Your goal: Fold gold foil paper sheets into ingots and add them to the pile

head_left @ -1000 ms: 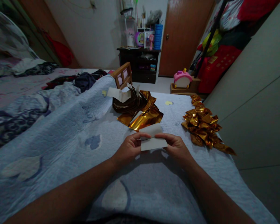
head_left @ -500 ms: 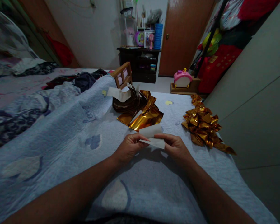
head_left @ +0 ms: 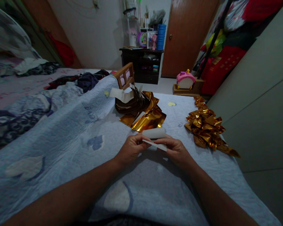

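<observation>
Paper (head_left: 154,133): whitish, dull, far part curled over, near flap thin and slanting; middle partly hidden by the grip. Held above the bed (head_left: 146,185), well in from its right edge. Left hand (head_left: 131,147) pinching one end, right hand (head_left: 176,150) the other. Just beyond, gold sheets (head_left: 153,119); behind them, toward bed's far edge, a dark-sided stack (head_left: 129,106). Gold folds (head_left: 205,124) heaped along right edge.

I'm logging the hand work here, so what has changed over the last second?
The pale sheet now has its near flap tipped nearly edge-on, and its far part curls over more. The left hand and right hand keep hold of it. The gold foil stack and folded gold foil pieces lie unchanged.
</observation>
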### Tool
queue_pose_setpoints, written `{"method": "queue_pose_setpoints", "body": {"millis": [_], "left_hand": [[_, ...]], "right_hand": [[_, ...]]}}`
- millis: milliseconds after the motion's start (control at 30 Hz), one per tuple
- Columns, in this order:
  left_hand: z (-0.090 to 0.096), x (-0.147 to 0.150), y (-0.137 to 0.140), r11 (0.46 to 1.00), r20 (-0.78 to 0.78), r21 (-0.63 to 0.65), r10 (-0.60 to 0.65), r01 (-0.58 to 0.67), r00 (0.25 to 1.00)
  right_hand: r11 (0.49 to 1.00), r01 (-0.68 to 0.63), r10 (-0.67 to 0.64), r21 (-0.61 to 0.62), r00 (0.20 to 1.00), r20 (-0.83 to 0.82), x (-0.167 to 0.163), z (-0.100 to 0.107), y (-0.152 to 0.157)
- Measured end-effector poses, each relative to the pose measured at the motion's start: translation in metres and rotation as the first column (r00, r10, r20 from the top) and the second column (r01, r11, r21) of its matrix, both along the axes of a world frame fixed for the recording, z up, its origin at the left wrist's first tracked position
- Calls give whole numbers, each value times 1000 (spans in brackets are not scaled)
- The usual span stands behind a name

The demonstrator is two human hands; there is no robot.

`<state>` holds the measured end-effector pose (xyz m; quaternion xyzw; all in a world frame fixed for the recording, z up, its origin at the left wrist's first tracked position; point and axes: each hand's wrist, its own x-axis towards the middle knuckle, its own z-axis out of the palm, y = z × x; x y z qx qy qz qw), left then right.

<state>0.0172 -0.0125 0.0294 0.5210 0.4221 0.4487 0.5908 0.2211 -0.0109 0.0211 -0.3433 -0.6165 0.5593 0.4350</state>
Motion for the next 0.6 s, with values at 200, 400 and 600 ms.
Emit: {"method": "queue_pose_setpoints", "body": {"millis": [200, 400, 600], "left_hand": [[-2, -1, 1, 1000, -17, 8, 20, -20, 1000], [-1, -4, 5, 999, 3, 7, 34, -34, 999], [-4, -4, 5, 1000, 20, 3, 22, -22, 1000]], "right_hand": [[996, 17, -21, -85, 999, -45, 5, -2, -1], [995, 36, -43, -96, 996, -74, 7, -1, 2], [983, 93, -107, -161, 991, -80, 3, -2, 0]]}}
